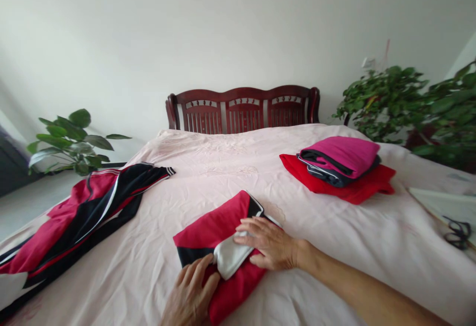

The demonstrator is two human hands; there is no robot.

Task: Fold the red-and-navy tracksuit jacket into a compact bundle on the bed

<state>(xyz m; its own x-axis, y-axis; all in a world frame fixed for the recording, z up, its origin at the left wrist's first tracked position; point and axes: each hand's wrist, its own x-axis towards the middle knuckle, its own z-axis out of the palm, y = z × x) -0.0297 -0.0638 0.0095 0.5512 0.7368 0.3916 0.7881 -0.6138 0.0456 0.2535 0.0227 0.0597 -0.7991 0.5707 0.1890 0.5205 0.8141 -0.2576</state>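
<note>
A folded red, black and white garment (219,222) lies on the pale pink bedsheet (208,187), close in front of me. My right hand (266,244) rests on its right side with fingers apart, over the edge of the white panel. At the garment's lower left edge, my left hand (195,289) touches the cloth with bent fingers beside the white panel; whether it pinches any fabric is hard to tell. Part of my left hand is cut off by the bottom of the view.
A red and black jacket (74,212) lies spread at the left. Folded clothes, magenta (342,155) over dark and red (357,187), are stacked at the right. Behind are a wooden headboard (243,110) and plants (390,97). Dark-framed glasses (457,231) lie far right.
</note>
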